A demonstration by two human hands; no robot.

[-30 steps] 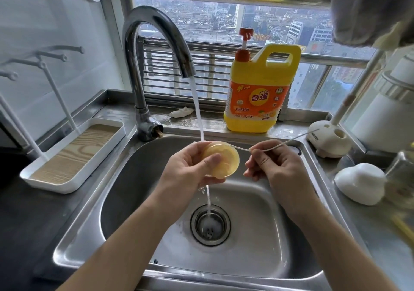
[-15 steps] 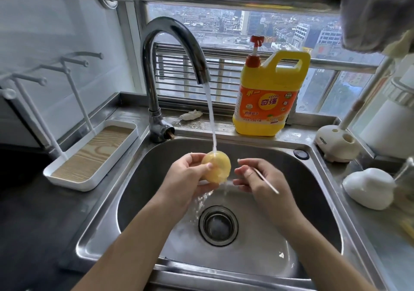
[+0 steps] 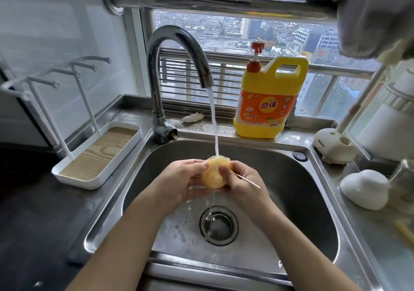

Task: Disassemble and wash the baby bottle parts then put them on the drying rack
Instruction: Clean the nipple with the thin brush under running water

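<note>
Mid-frame over the sink [image 3: 313, 201], the left hand [image 3: 179, 180] curled round a pale yellow, translucent, rounded bottle part [image 3: 212, 176] under the water stream [image 3: 214, 122]. The right hand [image 3: 246, 192] pinched the part's right side, gripping a thin white stick [image 3: 248, 181].

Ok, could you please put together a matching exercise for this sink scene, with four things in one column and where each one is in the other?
Things
1. amber bottle part
2. yellow detergent jug
3. drying rack
4. thin white stick

Places
A. behind the sink, right of the tap
B. on the counter, left of the sink
C. pinched in the right hand
D. under the tap's stream, gripped by the left hand

Pairs: 1-D, 2-A, 3-B, 4-C
</note>
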